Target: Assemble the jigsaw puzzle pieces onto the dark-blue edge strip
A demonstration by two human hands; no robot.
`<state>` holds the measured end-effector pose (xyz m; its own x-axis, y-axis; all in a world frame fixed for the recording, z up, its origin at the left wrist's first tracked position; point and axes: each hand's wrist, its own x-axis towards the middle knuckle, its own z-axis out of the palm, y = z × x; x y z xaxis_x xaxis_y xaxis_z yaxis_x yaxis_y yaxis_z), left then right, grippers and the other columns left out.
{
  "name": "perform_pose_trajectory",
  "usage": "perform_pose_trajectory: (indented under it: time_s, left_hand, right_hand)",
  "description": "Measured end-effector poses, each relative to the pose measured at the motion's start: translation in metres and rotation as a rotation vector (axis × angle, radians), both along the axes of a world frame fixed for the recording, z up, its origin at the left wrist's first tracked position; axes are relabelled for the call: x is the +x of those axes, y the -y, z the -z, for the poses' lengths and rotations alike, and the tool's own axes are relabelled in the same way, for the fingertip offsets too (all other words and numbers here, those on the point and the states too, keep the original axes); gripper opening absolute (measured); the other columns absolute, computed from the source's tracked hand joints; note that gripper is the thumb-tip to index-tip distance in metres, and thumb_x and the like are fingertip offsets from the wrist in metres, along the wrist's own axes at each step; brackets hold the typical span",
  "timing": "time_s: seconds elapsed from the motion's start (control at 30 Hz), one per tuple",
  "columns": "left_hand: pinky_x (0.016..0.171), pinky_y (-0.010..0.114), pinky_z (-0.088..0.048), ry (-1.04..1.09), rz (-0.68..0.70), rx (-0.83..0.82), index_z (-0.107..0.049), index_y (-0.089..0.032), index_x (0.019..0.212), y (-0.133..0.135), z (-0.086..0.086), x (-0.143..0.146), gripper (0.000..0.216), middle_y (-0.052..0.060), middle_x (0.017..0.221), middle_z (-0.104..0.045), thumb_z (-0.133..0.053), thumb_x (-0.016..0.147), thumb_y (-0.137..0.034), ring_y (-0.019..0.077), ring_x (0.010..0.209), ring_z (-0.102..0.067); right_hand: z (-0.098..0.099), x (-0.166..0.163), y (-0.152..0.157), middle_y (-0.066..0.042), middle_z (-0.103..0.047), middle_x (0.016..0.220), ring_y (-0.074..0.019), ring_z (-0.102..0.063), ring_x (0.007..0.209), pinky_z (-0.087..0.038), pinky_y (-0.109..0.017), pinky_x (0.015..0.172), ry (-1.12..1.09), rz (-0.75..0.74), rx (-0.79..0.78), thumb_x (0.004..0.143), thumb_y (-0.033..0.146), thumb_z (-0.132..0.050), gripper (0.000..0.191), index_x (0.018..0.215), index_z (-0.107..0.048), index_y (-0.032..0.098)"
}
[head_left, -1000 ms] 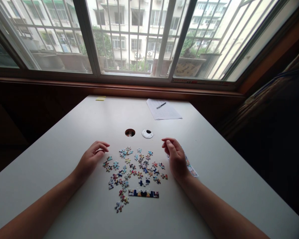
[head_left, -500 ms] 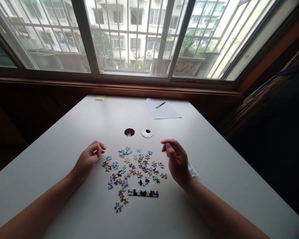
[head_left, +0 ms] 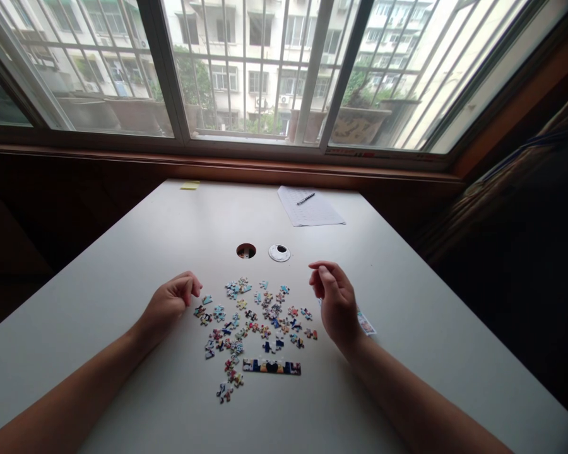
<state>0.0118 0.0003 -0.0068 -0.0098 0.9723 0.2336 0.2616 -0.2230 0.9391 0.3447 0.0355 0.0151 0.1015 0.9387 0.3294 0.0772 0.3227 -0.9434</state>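
Several loose colourful jigsaw pieces [head_left: 260, 315] lie scattered on the white table [head_left: 123, 265] between my hands. A short joined strip of pieces [head_left: 272, 367] sits at the near edge of the scatter. My left hand [head_left: 170, 302] rests on the table just left of the pieces, with its fingers curled in and nothing visible in them. My right hand [head_left: 337, 304] is at the right of the pieces, its fingers loosely bent and apart, holding nothing. Another joined strip [head_left: 365, 324] pokes out from under that hand.
Beyond the pieces are a round cable hole [head_left: 246, 251] and its white cap [head_left: 279, 253]. A sheet of paper [head_left: 310, 209] with a pen [head_left: 306, 198] and a yellow sticky note [head_left: 190, 185] lie near the far edge, below the barred window [head_left: 265, 75]. A dark chair [head_left: 525, 239] stands on the right.
My left hand's fingers have curled in and drawn back slightly from the pieces. My right hand has shifted a little, covering more of the strip beneath it.
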Motion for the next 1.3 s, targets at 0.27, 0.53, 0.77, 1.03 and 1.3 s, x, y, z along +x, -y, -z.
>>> perform_pose_trajectory:
  time_s: [0.27, 0.53, 0.77, 1.03, 1.3]
  left_hand:
    - [0.072, 0.035, -0.046, 0.033, 0.03, -0.021, -0.038, -0.021, 0.051, 0.001, 0.001, 0.001, 0.01, -0.001, 0.06, -0.046, -0.038, 0.045, -0.013, 0.0193, 0.072, -0.051]
    - [0.068, 0.034, -0.049, -0.03, 0.009, -0.002, -0.038, -0.021, 0.049, 0.001, -0.006, 0.005, 0.007, 0.0, 0.056, -0.046, -0.037, 0.044, -0.017, 0.0187, 0.067, -0.051]
    - [0.067, 0.033, -0.048, -0.03, 0.028, 0.002, -0.04, -0.021, 0.047, 0.002, -0.003, 0.004, 0.006, 0.0, 0.055, -0.048, -0.037, 0.045, -0.016, 0.0185, 0.066, -0.052]
    - [0.069, 0.034, -0.048, -0.019, 0.034, -0.016, -0.04, -0.021, 0.049, 0.003, -0.009, 0.006, 0.007, 0.0, 0.058, -0.049, -0.037, 0.045, -0.016, 0.0182, 0.066, -0.051]
    - [0.074, 0.033, -0.048, 0.001, 0.042, -0.037, -0.042, -0.02, 0.051, 0.002, -0.007, 0.004, 0.008, -0.001, 0.059, -0.05, -0.038, 0.049, -0.013, 0.0179, 0.07, -0.053]
  right_hand:
    - [-0.002, -0.002, 0.002, -0.001, -0.054, 0.084, -0.0132, -0.042, 0.06, -0.036, -0.027, 0.054, -0.03, -0.02, -0.003, 0.099, 0.035, -0.044, 0.02, 0.107, -0.058, 0.023]
    - [-0.001, -0.004, 0.008, -0.001, -0.056, 0.084, -0.0139, -0.045, 0.061, -0.04, -0.028, 0.057, 0.056, -0.034, 0.015, 0.098, 0.035, -0.045, 0.02, 0.108, -0.058, 0.024]
    - [-0.006, -0.001, 0.006, -0.002, -0.059, 0.084, -0.015, -0.051, 0.065, -0.043, -0.029, 0.061, 0.263, -0.101, 0.041, 0.095, 0.029, -0.048, 0.017, 0.1, -0.063, 0.023]
    - [-0.016, 0.0, 0.008, -0.002, -0.063, 0.086, -0.016, -0.058, 0.072, -0.043, -0.029, 0.069, 0.867, -0.52, 0.023, 0.085, 0.02, -0.063, 0.011, 0.084, -0.073, 0.025]
    - [-0.016, -0.001, 0.013, -0.003, -0.065, 0.102, -0.0179, -0.063, 0.084, -0.044, -0.028, 0.074, 1.027, -0.585, -0.06, 0.084, 0.021, -0.07, 0.014, 0.095, -0.074, 0.028]
